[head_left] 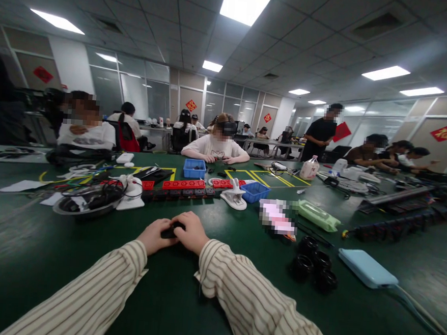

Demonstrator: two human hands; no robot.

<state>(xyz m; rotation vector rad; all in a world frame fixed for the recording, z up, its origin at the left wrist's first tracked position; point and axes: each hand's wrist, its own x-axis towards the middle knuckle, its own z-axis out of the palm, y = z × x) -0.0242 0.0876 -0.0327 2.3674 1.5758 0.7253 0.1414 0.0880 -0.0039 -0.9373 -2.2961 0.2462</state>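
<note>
My left hand (157,237) and my right hand (191,232) meet over the green table, both with curled fingers. Between them they grip a small black part (170,232); its exact kind is mostly hidden by the fingers. To the right of my hands lies a cluster of shiny black round pieces (314,265), hollow-looking and slightly blurred. Beyond my fingers, a row of red and black socket-like modules (189,186) runs across the table. A white clip-shaped object (235,195) lies just right of that row.
Blue bins (195,168) stand farther back. A metal bowl (90,206) with cables is at left. On the right are a light-blue power bank (367,268) with a cable, a green tissue pack (317,216) and a bottle (309,168). A person (217,146) sits opposite.
</note>
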